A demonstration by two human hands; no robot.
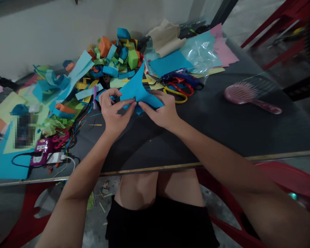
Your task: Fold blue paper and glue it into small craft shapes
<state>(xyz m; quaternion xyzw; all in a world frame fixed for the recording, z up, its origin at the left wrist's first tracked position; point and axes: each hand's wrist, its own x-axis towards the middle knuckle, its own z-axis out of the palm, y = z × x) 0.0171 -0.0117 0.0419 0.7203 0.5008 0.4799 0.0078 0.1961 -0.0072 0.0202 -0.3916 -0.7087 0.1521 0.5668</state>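
Note:
Both hands pinch a folded blue paper sheet (pixel 139 89) just above the dark table (pixel 222 127). My left hand (pixel 113 112) grips its near left edge with thumb and fingers pressed together. My right hand (pixel 162 111) presses the paper's right side, fingers closed on the fold. One pointed corner of the sheet sticks up toward the back. A thin purple strip (pixel 94 96) stands just left of my left hand.
A heap of coloured paper scraps and folded pieces (pixel 113 57) lies behind the hands. A blue glue gun (pixel 182 76), red and yellow scissors (pixel 179 90) and a pink hairbrush (pixel 244 95) are to the right. Cables and a purple device (pixel 42 151) sit front left.

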